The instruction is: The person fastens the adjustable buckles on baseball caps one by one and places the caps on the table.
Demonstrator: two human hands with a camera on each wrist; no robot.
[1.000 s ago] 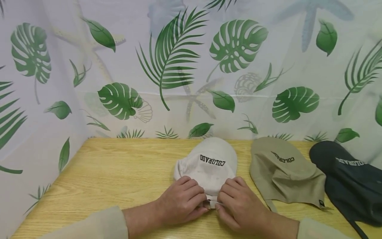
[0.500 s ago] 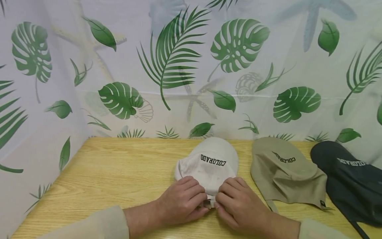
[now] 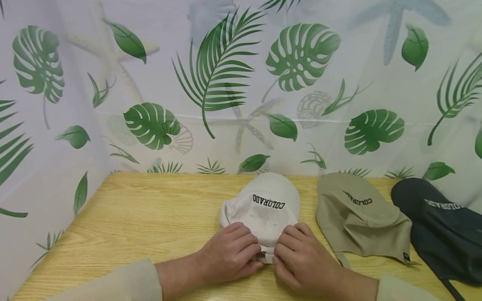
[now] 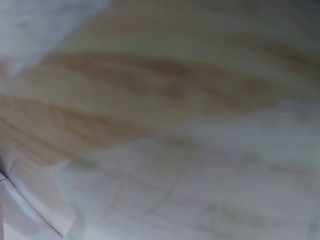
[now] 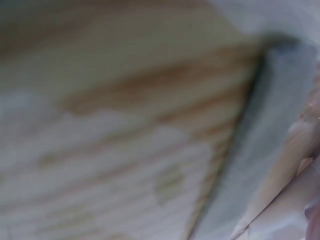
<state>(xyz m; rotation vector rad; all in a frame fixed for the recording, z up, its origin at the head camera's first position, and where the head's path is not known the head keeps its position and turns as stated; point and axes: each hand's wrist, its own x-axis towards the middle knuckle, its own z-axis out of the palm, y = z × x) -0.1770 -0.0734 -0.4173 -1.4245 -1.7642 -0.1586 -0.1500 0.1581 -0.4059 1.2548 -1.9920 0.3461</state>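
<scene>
A white cap (image 3: 269,213) with black COLORADO lettering lies on the wooden table, brim toward the back wall. At its near edge, my left hand (image 3: 231,253) grips the left side of the back opening, fingers curled over the fabric. My right hand (image 3: 303,257) holds the matching right side in the same way. Between the two hands shows the cap's back strap (image 3: 268,256) with a small dark buckle part. The thumbs lie low, near the strap ends. Both wrist views are blurred and show mostly table surface.
To the right lie a khaki cap (image 3: 361,221) and, beyond it, a dark navy cap (image 3: 444,230), both with COLORADO lettering. The wooden table (image 3: 132,217) meets a leaf-printed cloth (image 3: 226,83) at the back and left.
My right hand shifts slightly left and then back right, baring a little more of the strap. The cap and my left hand stay nearly still.
</scene>
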